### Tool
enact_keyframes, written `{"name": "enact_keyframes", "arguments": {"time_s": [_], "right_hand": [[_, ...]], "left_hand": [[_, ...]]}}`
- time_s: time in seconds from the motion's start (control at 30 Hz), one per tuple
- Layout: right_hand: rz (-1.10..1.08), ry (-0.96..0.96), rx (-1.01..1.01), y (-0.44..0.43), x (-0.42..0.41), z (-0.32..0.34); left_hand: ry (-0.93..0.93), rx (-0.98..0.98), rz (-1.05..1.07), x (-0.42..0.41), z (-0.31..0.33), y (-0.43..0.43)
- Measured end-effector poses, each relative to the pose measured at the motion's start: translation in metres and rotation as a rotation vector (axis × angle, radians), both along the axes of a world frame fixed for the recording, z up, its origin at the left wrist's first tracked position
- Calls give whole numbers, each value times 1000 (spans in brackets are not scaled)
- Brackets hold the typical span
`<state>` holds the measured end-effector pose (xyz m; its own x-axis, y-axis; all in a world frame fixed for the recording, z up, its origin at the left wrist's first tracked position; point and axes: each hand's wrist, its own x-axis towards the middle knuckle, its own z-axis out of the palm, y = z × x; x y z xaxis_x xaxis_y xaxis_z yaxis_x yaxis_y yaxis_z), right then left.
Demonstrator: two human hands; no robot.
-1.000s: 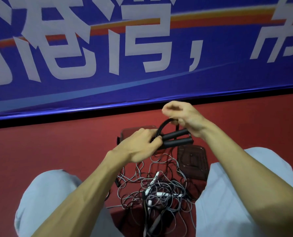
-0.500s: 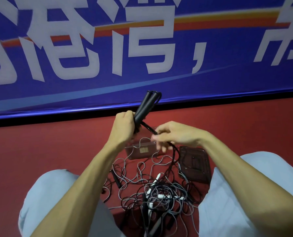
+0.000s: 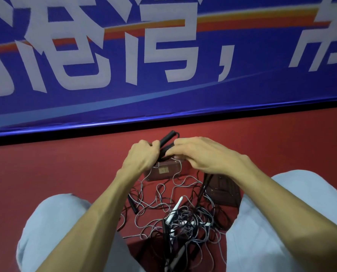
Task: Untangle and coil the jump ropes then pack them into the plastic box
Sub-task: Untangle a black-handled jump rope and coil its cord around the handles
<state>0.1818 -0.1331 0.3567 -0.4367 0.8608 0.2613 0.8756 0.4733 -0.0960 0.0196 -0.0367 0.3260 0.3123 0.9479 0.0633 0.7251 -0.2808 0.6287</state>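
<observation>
Jump-rope handles point(image 3: 168, 138) gripped in curled left hand point(image 3: 142, 160). Right hand point(image 3: 208, 156) laid over them, fingers nearly straight. Plastic box point(image 3: 163, 171) just below.

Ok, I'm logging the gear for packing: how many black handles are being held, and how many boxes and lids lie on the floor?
Black handles held: 2
Plastic box: 1
Box lid: 1
Total: 4
</observation>
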Motion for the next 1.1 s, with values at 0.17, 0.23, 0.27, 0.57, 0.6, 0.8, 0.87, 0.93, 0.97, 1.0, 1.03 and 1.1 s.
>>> {"name": "enact_keyframes", "arguments": {"time_s": [0.17, 0.23, 0.27, 0.57, 0.6, 0.8, 0.87, 0.93, 0.97, 1.0, 1.03, 1.1], "right_hand": [[-162, 202, 141, 5, 11, 0], [-284, 303, 134, 7, 14, -3], [-337, 330, 127, 9, 14, -5], [-289, 572, -69, 18, 5, -14], [-291, 588, -97, 18, 4, -15], [-342, 691, -71, 22, 5, -14], [-386, 665, -49, 21, 6, -13], [-438, 663, -30, 21, 9, -13], [-471, 673, -19, 22, 11, -12], [-501, 685, -7, 22, 13, -11], [-530, 700, -1, 22, 16, -9], [-568, 725, -9, 21, 18, -8]], "left_hand": [[221, 71, -142, 1, -3, -11], [222, 121, -193, 3, -1, -19], [226, 153, -219, 5, 1, -24], [229, 396, -292, 6, 14, -45], [224, 391, -285, 5, 12, -45], [112, 422, -293, 6, 7, -39], [82, 428, -299, 9, 4, -36], [71, 450, -284, 11, 0, -34], [61, 453, -284, 11, -2, -33], [45, 446, -299, 11, -4, -31], [36, 423, -332, 11, -6, -30], [41, 402, -425, 10, -9, -28]]}}
